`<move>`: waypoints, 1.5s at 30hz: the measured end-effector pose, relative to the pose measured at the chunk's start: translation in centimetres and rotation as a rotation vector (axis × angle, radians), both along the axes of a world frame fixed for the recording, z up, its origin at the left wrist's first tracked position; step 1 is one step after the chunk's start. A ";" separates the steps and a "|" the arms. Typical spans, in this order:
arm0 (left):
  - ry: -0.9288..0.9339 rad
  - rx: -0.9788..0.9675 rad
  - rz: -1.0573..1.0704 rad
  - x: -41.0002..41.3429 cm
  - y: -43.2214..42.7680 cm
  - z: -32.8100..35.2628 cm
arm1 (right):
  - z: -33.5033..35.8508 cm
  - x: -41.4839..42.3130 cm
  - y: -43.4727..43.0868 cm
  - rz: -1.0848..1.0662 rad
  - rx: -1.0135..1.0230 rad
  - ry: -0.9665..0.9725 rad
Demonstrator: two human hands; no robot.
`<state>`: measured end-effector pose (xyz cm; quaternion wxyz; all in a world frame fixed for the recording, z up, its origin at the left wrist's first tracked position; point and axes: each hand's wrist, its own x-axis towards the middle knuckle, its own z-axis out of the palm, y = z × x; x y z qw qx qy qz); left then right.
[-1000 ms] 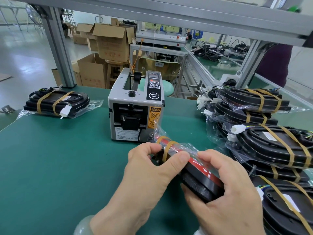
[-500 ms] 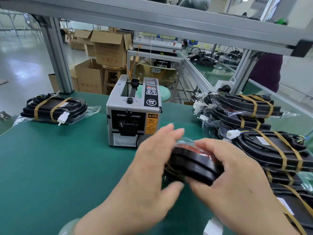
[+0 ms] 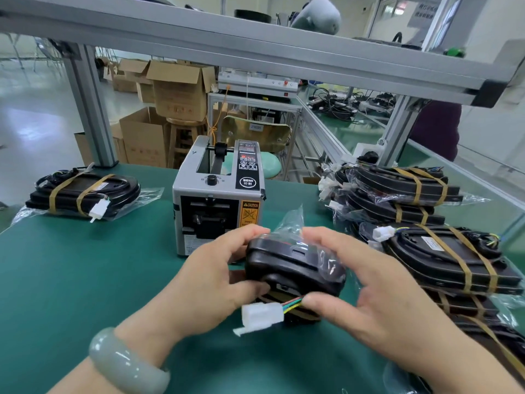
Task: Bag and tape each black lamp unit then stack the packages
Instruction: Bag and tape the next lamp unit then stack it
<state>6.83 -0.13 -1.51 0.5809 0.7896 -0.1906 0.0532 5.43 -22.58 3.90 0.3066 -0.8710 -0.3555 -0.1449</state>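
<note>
Bagged lamp (image 3: 292, 265) in both hands, centre frame.
Your left hand (image 3: 210, 282) and right hand (image 3: 377, 297) curl round its sides; long axis runs up-frame; stack (image 3: 443, 260) sits right, nearer right hand.

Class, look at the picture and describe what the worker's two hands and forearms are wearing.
The left hand is bare, with no glove or ring visible; its wrist carries a thick, smooth, pale grey-green bangle of glossy, stone-like material. The right hand is also ungloved and ringless. No sleeve shows on either forearm within the frame.
</note>
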 end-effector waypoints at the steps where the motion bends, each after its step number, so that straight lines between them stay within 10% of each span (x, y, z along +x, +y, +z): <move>1: 0.010 -0.006 -0.011 0.0 0.0 0.1 | -0.4 0.0 0.1 -0.016 0.027 0.020; 12: -0.019 -0.021 -0.083 -0.1 -0.2 0.6 | -2.8 -0.5 2.0 -0.031 0.731 0.193; 17: 0.001 -0.041 -0.069 -0.1 -0.3 0.6 | -2.6 -0.9 1.9 0.049 0.350 0.037; 24: 0.056 0.241 0.082 0.0 1.7 1.3 | -3.4 -0.8 1.9 -0.255 0.309 0.033; 31: 0.620 -0.537 0.642 2.5 3.1 1.7 | -4.5 -0.6 2.9 -0.283 0.197 -0.240; 45: 0.661 -0.624 0.733 4.7 2.1 2.6 | -4.5 -0.9 3.4 -0.300 0.174 -0.217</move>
